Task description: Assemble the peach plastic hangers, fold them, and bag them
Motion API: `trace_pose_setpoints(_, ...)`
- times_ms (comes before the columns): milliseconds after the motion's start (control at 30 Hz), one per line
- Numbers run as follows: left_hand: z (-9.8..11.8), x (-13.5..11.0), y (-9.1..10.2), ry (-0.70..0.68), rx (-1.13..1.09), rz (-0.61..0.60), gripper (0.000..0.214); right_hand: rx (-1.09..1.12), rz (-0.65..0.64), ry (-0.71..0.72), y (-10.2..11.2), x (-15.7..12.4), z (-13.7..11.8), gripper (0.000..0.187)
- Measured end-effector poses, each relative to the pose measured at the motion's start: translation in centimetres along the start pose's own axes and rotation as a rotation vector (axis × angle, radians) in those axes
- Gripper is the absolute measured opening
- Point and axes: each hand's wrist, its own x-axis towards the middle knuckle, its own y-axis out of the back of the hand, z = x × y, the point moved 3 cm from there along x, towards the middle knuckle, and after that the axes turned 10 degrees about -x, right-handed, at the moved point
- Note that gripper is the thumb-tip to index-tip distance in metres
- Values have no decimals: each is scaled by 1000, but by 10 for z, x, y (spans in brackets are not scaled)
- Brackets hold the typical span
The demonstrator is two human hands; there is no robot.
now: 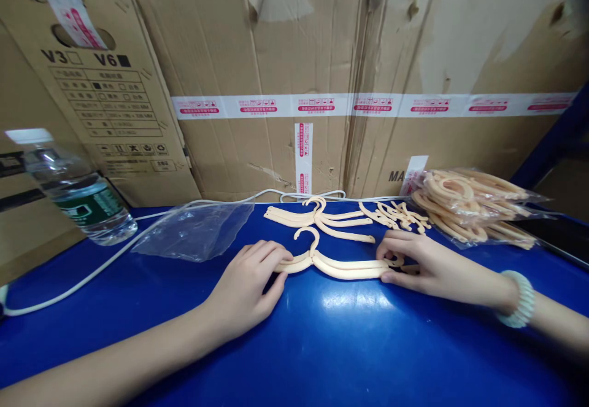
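Observation:
A cream plastic clothes hanger (348, 268) lies on the blue table, its hook pointing away from me. My left hand (251, 281) grips the end of its left arm between thumb and fingers. At the opposite end, my right hand (416, 264) pinches the tip of the right arm, with small cream pieces partly hidden under the fingers. Just behind lie more cream hanger parts (294, 217) with hooks and spread arms. Several small cream pieces (399, 215) are heaped beyond my right hand.
Bagged cream hangers (464, 201) are stacked at the right. A clear plastic bag (197, 232) and a water bottle (85, 201) are at the left, near a white cable (83, 290). Cardboard boxes (257, 161) wall off the table's back. A dark flat object (559, 238) lies far right.

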Motion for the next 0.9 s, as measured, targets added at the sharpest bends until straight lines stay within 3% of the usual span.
trace_pose_setpoints(900, 2, 0, 1, -3, -16, 17, 19, -24, -6, 9, 1, -1, -2, 25)
